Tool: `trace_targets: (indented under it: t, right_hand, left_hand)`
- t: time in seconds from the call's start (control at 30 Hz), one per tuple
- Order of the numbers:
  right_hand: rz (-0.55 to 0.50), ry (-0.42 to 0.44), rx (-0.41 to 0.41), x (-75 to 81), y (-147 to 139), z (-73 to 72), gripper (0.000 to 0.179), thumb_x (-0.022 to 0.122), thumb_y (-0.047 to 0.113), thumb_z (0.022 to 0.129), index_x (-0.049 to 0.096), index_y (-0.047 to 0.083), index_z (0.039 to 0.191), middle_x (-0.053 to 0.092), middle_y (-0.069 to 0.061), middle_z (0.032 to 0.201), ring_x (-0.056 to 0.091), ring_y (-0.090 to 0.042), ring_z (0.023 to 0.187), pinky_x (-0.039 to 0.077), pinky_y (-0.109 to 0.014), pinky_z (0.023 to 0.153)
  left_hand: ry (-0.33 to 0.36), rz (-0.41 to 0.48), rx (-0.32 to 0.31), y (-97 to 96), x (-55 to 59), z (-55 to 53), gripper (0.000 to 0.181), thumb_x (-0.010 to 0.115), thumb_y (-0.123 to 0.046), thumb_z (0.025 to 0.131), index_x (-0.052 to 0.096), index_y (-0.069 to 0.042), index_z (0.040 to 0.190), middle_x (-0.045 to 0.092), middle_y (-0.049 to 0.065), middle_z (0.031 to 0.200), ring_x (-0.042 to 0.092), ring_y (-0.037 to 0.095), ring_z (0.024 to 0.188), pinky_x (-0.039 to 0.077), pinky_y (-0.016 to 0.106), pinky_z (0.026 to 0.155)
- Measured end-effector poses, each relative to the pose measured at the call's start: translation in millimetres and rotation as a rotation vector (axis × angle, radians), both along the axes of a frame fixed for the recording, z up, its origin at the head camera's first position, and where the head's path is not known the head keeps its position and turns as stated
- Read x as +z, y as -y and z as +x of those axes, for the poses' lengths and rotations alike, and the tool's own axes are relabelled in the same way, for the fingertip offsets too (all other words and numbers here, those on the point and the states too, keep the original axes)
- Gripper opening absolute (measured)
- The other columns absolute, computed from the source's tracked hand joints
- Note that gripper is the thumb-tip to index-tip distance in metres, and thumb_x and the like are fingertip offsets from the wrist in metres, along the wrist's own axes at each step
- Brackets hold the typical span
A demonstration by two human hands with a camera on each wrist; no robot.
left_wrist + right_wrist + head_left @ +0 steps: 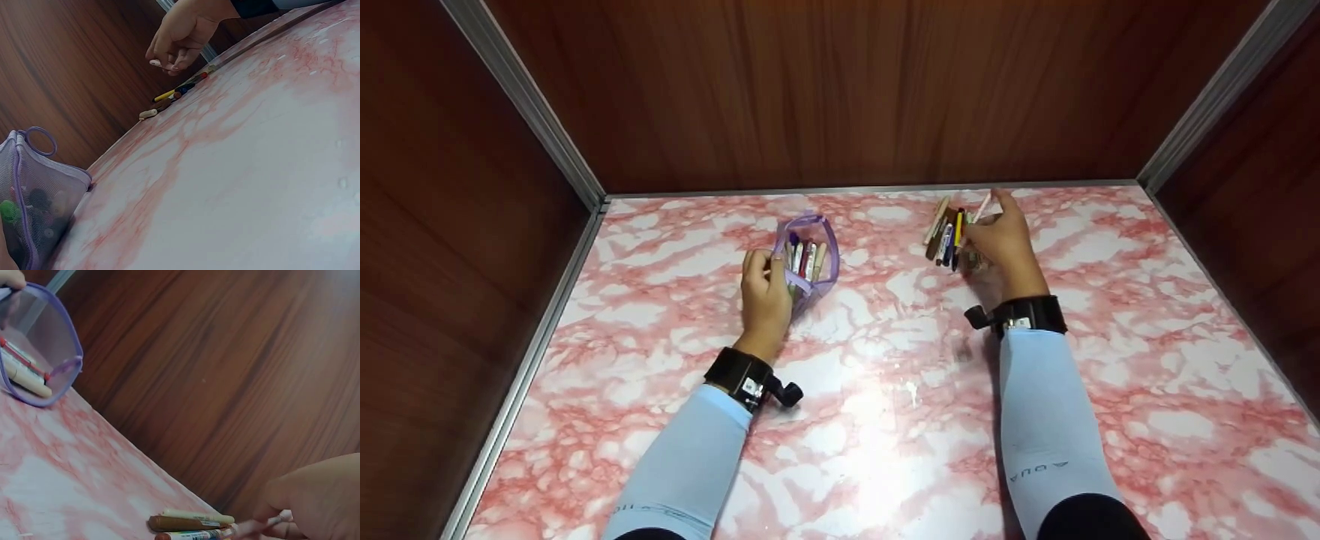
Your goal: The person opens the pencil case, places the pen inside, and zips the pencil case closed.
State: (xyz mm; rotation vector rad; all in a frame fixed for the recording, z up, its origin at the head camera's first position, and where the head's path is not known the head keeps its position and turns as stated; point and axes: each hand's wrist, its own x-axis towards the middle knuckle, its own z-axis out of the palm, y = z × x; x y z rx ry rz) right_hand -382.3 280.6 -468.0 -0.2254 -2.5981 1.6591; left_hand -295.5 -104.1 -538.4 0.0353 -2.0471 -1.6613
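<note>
A purple mesh zip pouch [835, 259] stands with its mouth spread, several pens and markers [810, 259] inside. At its left side, my left hand [765, 296] grips the rim between thumb and fingers. Over on the right, my right hand [1006, 238] pinches a slim pale pen [982, 208], raised just above a small pile. Brown, beige, blue-and-white and yellow pens and markers lie in that pile, among them a brown marker [183, 523] and a yellow pen [958, 227]. In the left wrist view, only the pale end of the held pen [155, 63] shows.
The table [870, 420] has a red and white marbled top. A wood-patterned panel [840, 97] closes off the back just behind the pens, and similar panels with metal edging stand at left and right.
</note>
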Motion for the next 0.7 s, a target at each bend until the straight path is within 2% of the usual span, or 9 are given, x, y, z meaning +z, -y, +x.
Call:
trace_targets:
  t: [0.13,0.3,0.5,0.7]
  right_hand:
    - [-0.117,0.022,0.019,2.4,9.9,-2.2,0.110,0.077,0.000,0.094,0.018,0.026,0.183,0.066,-0.008,0.109,0.073,-0.011,0.075,0.069,-0.029,0.073]
    - [-0.229,0.010,0.034,6.4,27.1,-2.2,0.107,0.079,-0.003,0.094,0.025,0.025,0.181,0.067,-0.003,0.103,0.073,-0.012,0.079,0.069,-0.029,0.074]
    - [-0.317,-0.052,0.021,5.9,59.2,0.5,0.093,0.081,-0.002,0.096,0.034,0.017,0.174,0.071,-0.002,0.099,0.076,-0.012,0.084,0.070,-0.030,0.077]
    - [-0.488,-0.130,0.025,-2.2,104.2,6.3,0.082,0.080,-0.009,0.095,0.040,0.007,0.164,0.075,0.001,0.089,0.079,-0.010,0.072,0.069,-0.028,0.071]
  left_hand:
    - [0.010,0.000,0.002,-0.1,0.4,-0.1,0.021,0.057,-0.021,0.117,0.062,-0.004,0.108,0.058,0.011,0.115,0.065,0.025,0.108,0.060,0.036,0.093]
    - [0.002,-0.008,0.008,0.1,1.9,-1.1,0.020,0.056,-0.018,0.116,0.062,-0.002,0.107,0.058,0.013,0.115,0.064,0.027,0.108,0.059,0.036,0.094]
    - [0.003,-0.016,0.023,0.4,2.1,-2.0,0.019,0.057,-0.018,0.115,0.062,-0.002,0.107,0.058,0.012,0.115,0.067,0.028,0.109,0.061,0.038,0.096]
    - [0.004,-0.004,0.015,-0.5,0.9,-1.7,0.020,0.057,-0.019,0.116,0.061,-0.002,0.106,0.058,0.012,0.115,0.066,0.027,0.107,0.060,0.036,0.094]
